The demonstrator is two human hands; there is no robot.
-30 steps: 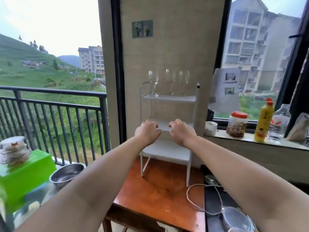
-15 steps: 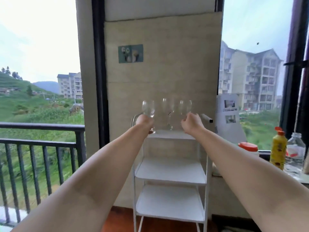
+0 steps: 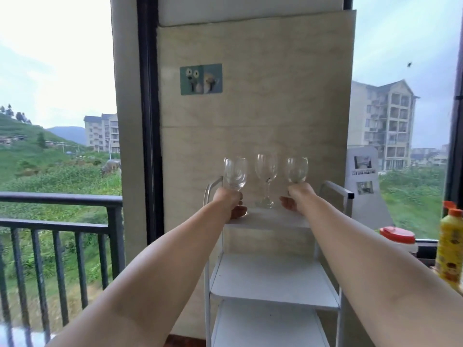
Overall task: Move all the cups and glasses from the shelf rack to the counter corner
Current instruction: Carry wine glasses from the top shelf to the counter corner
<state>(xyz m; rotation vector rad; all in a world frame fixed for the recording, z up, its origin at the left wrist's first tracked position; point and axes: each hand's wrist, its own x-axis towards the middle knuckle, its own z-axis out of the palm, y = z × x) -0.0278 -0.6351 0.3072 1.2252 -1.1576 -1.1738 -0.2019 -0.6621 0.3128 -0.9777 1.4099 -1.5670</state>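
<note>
Three clear wine glasses are at the top of a white three-tier shelf rack point(image 3: 273, 284). My left hand point(image 3: 229, 200) grips the stem of the left wine glass point(image 3: 235, 172). My right hand point(image 3: 297, 199) grips the stem of the right wine glass point(image 3: 297, 169). Between them the middle wine glass point(image 3: 266, 175) stands alone on the top shelf, its foot resting on the white board. Whether the two held glasses still touch the shelf is hidden by my hands. The two lower shelves hold nothing.
A beige wall panel point(image 3: 253, 116) rises right behind the rack. At the right a red-lidded jar point(image 3: 398, 237) and a yellow bottle point(image 3: 449, 246) stand on the sill. A black balcony railing point(image 3: 62, 221) runs along the left.
My hands rose from the middle shelf to the top shelf and closed round the stems of the left and right glasses. The camera tilted up, so the table dropped out of view.
</note>
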